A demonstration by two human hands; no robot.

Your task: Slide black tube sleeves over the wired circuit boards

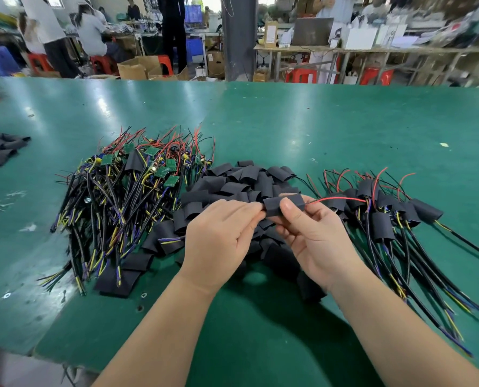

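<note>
My right hand [313, 238] pinches a black tube sleeve [274, 205] between thumb and fingers above the middle of the table. A red wire [341, 199] sticks out of the sleeve's right end. My left hand [218, 241] grips the sleeve's left end with curled fingers, and the board inside is hidden. Below the hands lies a heap of loose black sleeves [238, 182]. A pile of bare green circuit boards with wires [138, 174] lies to the left. Sleeved boards [383, 213] lie in a pile to the right.
The green table [316, 129] stretches far ahead. More black sleeves [1, 149] lie at the left edge. Small scraps dot the left side. Beyond the table are people, red stools, cardboard boxes and benches.
</note>
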